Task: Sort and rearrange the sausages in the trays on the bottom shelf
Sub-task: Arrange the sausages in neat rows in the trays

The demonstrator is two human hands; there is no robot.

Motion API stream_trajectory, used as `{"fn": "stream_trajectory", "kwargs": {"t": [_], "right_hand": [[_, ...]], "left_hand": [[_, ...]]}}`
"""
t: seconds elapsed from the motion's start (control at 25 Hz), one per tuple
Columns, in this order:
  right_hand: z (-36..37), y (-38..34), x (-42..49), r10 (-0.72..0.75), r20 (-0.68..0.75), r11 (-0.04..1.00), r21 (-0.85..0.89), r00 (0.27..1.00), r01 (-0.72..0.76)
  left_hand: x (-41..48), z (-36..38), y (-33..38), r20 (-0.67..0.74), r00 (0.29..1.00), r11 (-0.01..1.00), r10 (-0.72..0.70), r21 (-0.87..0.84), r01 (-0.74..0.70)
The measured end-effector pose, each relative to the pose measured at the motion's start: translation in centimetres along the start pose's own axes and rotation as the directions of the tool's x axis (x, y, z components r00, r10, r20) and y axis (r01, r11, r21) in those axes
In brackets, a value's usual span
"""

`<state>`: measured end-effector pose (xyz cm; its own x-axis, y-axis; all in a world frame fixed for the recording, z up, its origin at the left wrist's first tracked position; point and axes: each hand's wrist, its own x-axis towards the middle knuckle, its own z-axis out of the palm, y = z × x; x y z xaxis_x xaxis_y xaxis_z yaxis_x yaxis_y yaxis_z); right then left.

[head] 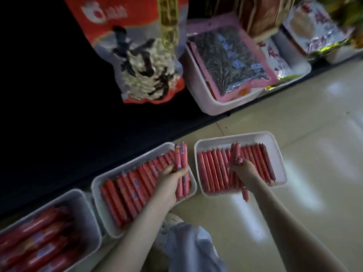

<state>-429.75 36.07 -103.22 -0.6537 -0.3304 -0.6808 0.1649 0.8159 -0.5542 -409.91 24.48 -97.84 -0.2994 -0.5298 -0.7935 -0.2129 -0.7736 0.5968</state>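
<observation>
Glossy beige floor tiles [294, 173], white trays [275, 146], dark shelf base [78, 134]

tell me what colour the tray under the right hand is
Plain white, the tray beneath the red sausages; the head view shows it best.

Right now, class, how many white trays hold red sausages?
3. Left tray: lower left corner. Middle tray: under the left hand. Right tray: on the floor, under the right hand. Others may hide in the dark shelf.

Left hand [170, 178] grips sausages [182, 169] over middle tray [193, 186]; right hand [244, 170] grips bundle [235, 154] over right tray [279, 152].
</observation>
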Motion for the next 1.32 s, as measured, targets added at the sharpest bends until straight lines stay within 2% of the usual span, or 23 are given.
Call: {"fn": "stream_trajectory", "kwargs": {"t": [0.12, 0.28, 0.36, 0.56, 0.64, 0.76, 0.92, 1.0, 1.08, 1.12, 1.2, 1.24, 1.32], "right_hand": [[1.9, 1.3, 4.8, -0.063, -0.005, 0.975, -0.212, 0.998, 0.06], [2.9, 3.2, 6.2, -0.248, 0.012, 0.911, -0.337, 0.969, 0.237], [3.0, 5.1, 5.8, -0.277, 0.058, 0.856, -0.439, 0.959, 0.274], [0.5, 6.2, 4.3, -0.083, 0.202, 0.807, -0.561, 0.976, 0.185], [-0.6, 5.4, 4.6, -0.125, 0.134, 0.798, -0.575, 0.983, 0.18], [-0.1, 4.7, 5.3, -0.247, -0.039, 0.85, -0.488, 0.968, 0.197], [2.3, 5.6, 5.8, -0.22, 0.013, 0.727, -0.665, 0.975, 0.173], [2.6, 5.6, 5.6, -0.228, -0.059, 0.734, -0.666, 0.972, 0.132], [2.9, 5.4, 5.4, -0.347, -0.173, 0.716, -0.683, 0.922, 0.141], [3.3, 5.0, 5.9, -0.417, -0.167, 0.697, -0.69, 0.893, 0.197], [4.3, 4.5, 7.2, -0.489, 0.002, 0.616, -0.707, 0.872, 0.347], [4.9, 4.4, 7.8, -0.489, 0.094, 0.577, -0.71, 0.867, 0.402], [5.6, 4.3, 8.1, -0.463, 0.153, 0.562, -0.711, 0.873, 0.422]], "left_hand": [[4.0, 1.4, -2.1, -0.005, 1.0, 0.997, -0.014, 0.082, 0.015], [7.3, 3.3, -3.6, 0.015, 1.0, 0.989, 0.025, 0.143, -0.027], [8.2, 4.1, -4.6, 0.029, 0.999, 0.986, 0.045, 0.161, -0.049], [9.3, 5.0, -6.0, 0.001, 0.996, 0.985, 0.089, 0.149, -0.088], [9.7, 4.9, -6.2, -0.02, 0.996, 0.985, 0.089, 0.153, -0.085], [9.9, 4.7, -6.4, -0.011, 0.994, 0.979, 0.105, 0.177, -0.101], [9.6, 4.3, -6.5, 0.043, 0.993, 0.979, 0.108, 0.172, -0.114], [9.8, 4.1, -6.6, 0.054, 0.991, 0.981, 0.12, 0.148, -0.126], [9.6, 4.1, -6.5, 0.059, 0.991, 0.991, 0.117, 0.051, -0.12], [9.5, 4.1, -6.2, 0.062, 0.991, 0.993, 0.115, -0.001, -0.115], [9.5, 4.1, -5.9, 0.072, 0.991, 0.993, 0.111, -0.04, -0.108], [9.5, 4.0, -5.8, 0.079, 0.991, 0.993, 0.112, -0.044, -0.108], [9.4, 3.8, -5.6, 0.11, 0.987, 0.993, 0.116, -0.041, -0.112]]}}
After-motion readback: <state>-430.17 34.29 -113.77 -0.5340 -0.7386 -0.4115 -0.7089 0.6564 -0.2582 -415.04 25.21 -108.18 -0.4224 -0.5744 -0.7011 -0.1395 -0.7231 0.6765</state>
